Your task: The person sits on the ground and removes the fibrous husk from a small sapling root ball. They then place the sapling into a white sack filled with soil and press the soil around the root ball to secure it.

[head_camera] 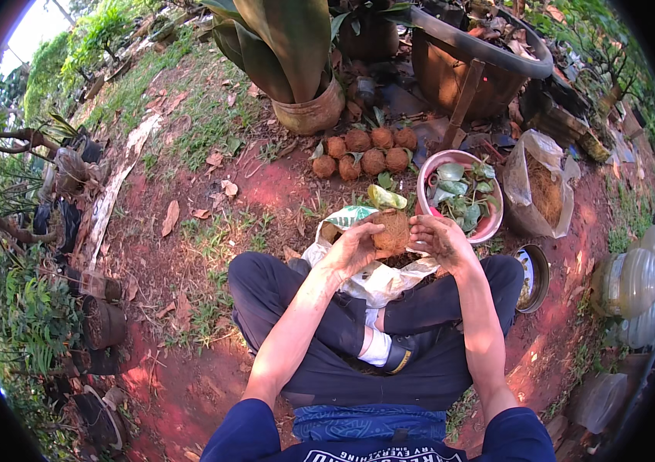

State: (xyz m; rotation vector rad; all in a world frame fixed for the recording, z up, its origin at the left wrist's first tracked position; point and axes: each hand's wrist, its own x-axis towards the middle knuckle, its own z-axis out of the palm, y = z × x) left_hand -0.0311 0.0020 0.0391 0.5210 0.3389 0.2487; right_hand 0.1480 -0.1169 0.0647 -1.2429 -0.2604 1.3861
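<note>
Between my hands is a ball of brown coconut fiber (pixel 391 232), with a yellow-green leaf (pixel 387 197) sticking out of its far side. My left hand (pixel 355 247) grips the ball from the left, thumb on its top. On the right, my right hand (pixel 441 239) is raised at the ball's edge with fingers bent; whether its fingertips pinch a strand cannot be made out. Under both hands an opened white plastic sack (pixel 382 284) lies before my crossed legs, dark soil partly showing in it.
Several fiber balls (pixel 373 160) stand in two rows ahead. A pink-rimmed bucket (pixel 423 173) holds leafy cuttings, beside a plastic bag (pixel 519 190) of loose fiber. A round metal tin (pixel 541 277) lies near my right knee. Farther off stand a potted plant (pixel 308 112) and a large tub (pixel 448 69).
</note>
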